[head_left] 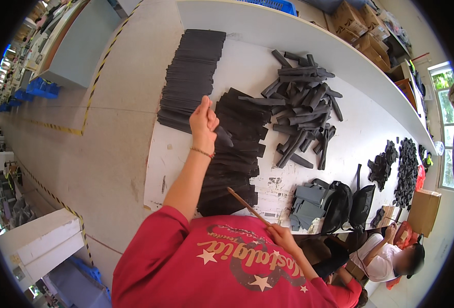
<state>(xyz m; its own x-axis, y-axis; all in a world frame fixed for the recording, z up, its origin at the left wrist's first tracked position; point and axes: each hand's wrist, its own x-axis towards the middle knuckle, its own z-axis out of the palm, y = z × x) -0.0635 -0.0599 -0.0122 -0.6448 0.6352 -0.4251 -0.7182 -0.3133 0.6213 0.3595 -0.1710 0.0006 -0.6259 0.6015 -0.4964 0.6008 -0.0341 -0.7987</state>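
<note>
My left hand (204,123) is raised over the table with its fingers closed. A dark fabric piece (223,137) sticks out from beneath the fist on its right side. Low in front of my red shirt, my right hand (281,237) is closed around a thin wooden stick (248,206), whose tip points up and left. Beneath my hands lies an overlapping row of flat black fabric pieces (232,167). A neat stack of similar black strips (193,66) lies beyond and left of my left hand. To the right is a loose heap of rolled or tube-shaped black pieces (306,100).
The white table (250,59) has a raised panel (309,25) along its far side. Grey flat pieces (308,205) and black bags (347,203) lie at the right, near a co-worker in white (383,256). Cardboard boxes (350,20) stand behind the panel.
</note>
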